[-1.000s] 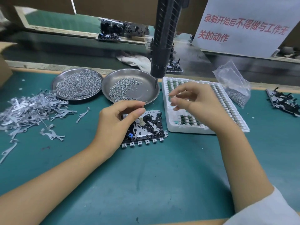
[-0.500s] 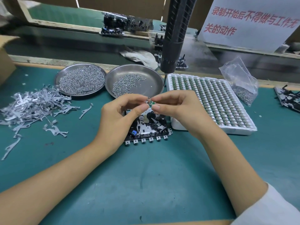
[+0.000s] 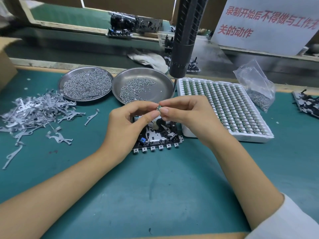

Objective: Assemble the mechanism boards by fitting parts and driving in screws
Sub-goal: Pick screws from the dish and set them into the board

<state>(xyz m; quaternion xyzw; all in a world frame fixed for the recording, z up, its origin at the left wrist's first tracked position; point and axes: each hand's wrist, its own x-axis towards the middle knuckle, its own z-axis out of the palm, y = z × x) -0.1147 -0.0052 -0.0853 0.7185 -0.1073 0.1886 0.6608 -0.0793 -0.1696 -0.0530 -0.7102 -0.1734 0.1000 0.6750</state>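
A black and silver mechanism board (image 3: 158,137) lies flat on the green mat, partly hidden under my hands. Just above it, my left hand (image 3: 128,125) and my right hand (image 3: 187,116) meet fingertip to fingertip and both pinch one small green and silver part (image 3: 159,107). A white tray (image 3: 248,135) filled with rows of the same green parts sits right of the board. Two round steel dishes hold screws: a full one (image 3: 86,84) and a sparser one (image 3: 155,88). A black electric screwdriver (image 3: 184,40) hangs above the dishes.
A heap of flat grey metal levers (image 3: 32,112) covers the mat at left. A clear bag of screws (image 3: 259,94) lies right of the tray, with another mechanism board (image 3: 307,104) at the far right edge. A cardboard box (image 3: 5,64) stands at the far left. More boards (image 3: 134,25) sit behind.
My right hand left the white tray with a small part and moved left over the board. My left hand rose to meet it, and both now pinch the part.
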